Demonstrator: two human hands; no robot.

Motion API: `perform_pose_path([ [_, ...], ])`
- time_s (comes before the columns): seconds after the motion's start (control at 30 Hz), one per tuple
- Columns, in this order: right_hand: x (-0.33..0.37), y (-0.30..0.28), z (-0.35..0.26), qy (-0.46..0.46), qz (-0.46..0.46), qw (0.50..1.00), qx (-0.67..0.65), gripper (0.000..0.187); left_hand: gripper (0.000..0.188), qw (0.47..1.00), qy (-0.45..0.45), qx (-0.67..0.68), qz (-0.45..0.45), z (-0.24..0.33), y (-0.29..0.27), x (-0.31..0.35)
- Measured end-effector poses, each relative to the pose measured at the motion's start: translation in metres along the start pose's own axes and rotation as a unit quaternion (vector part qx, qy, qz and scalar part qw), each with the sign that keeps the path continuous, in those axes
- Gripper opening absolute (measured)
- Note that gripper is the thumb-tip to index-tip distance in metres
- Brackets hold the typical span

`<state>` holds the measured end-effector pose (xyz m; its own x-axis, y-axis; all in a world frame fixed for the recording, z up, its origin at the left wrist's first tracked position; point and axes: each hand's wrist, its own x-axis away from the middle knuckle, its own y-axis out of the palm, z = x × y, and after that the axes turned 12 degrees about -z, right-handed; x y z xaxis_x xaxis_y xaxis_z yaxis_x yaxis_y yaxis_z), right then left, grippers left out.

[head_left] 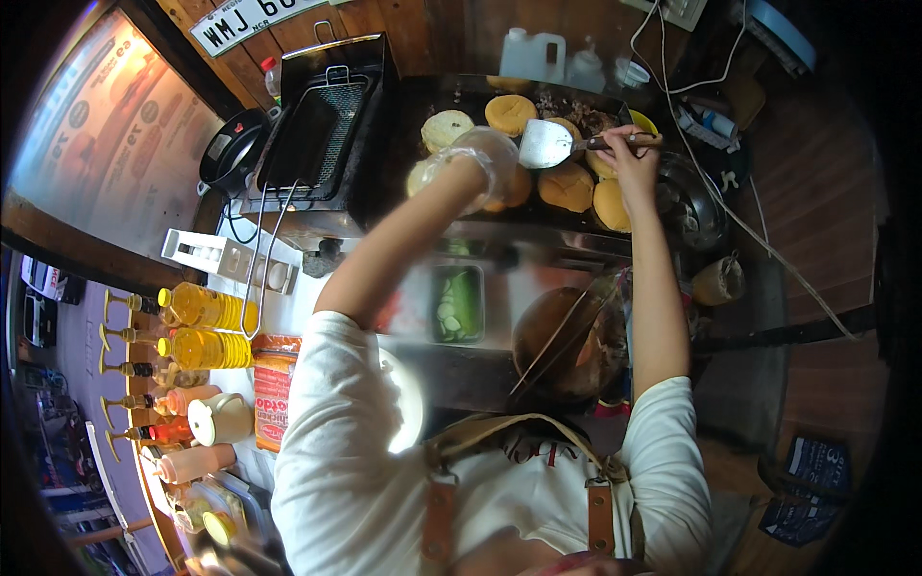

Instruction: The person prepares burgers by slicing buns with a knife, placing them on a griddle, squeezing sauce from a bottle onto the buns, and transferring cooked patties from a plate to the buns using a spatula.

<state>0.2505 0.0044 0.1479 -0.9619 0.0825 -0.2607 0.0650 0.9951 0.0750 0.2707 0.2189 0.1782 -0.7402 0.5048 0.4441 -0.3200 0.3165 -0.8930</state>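
Yellow-capped bottles point(209, 349) near pale pot point(223, 420), left; black pan point(229, 165); white jug point(526, 58) before wooden wall point(428, 35)

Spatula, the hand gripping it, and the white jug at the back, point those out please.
Spatula point(546, 144): head view, on its metal blade.
Right hand point(634, 163): head view, on its back.
White jug point(525, 60): head view, on its body.

likely a burger stall, griddle point(405, 120), buns point(566, 187)
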Motion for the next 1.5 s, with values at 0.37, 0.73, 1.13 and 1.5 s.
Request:
perform_pose_path([
  [0.37,-0.004,0.003,-0.063,-0.090,0.002,0.996,-0.021,0.002,0.027,0.965,-0.109,0.197,0.131,0.013,-0.004,0.030],
  [0.73,-0.052,0.024,0.005,-0.253,0.069,0.951,0.166,0.007,0.044,0.952,-0.059,0.192,0.231,-0.046,-0.011,0.003],
  [1.13,-0.086,0.013,0.051,-0.181,0.070,0.978,0.071,0.006,0.037,0.972,-0.119,0.165,0.114,-0.052,-0.016,-0.057],
  [1.5,-0.062,0.018,-0.005,-0.126,0.046,0.988,-0.081,0.005,0.041,0.921,-0.127,0.304,0.207,-0.031,-0.031,-0.051],
])
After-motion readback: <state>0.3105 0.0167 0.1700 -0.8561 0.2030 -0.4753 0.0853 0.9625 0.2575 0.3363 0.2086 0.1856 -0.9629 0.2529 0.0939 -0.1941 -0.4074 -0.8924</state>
